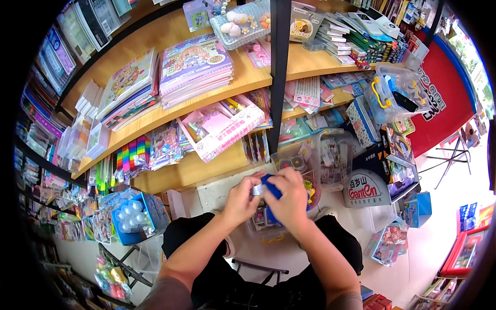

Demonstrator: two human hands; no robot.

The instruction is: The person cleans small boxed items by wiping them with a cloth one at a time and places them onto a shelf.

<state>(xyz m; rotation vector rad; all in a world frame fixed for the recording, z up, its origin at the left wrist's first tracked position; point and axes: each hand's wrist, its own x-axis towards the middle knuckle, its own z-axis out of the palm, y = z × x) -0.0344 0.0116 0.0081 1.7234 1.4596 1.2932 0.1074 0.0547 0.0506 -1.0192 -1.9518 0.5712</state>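
Note:
Both of my hands are close together in front of the lower shelf, above my knees. My left hand (243, 196) has its fingers wrapped round a small silvery-white item (257, 190). Beside it, my right hand (287, 196) is curled round a blue item (271, 187), which touches or nearly touches the silvery one. The fingers hide much of both items, so I cannot tell exactly what they are. Below the hands, a clear plastic bin (273, 238) with a yellow handle holds small packaged goods.
Stacked books (196, 64) lie on the wooden shelf (248, 77), split by a black post (279, 77). A pink box (222, 126) sits lower. Clear bins (335, 160) and a Ganten carton (366, 188) stand right; a blue box (137, 219) stands left.

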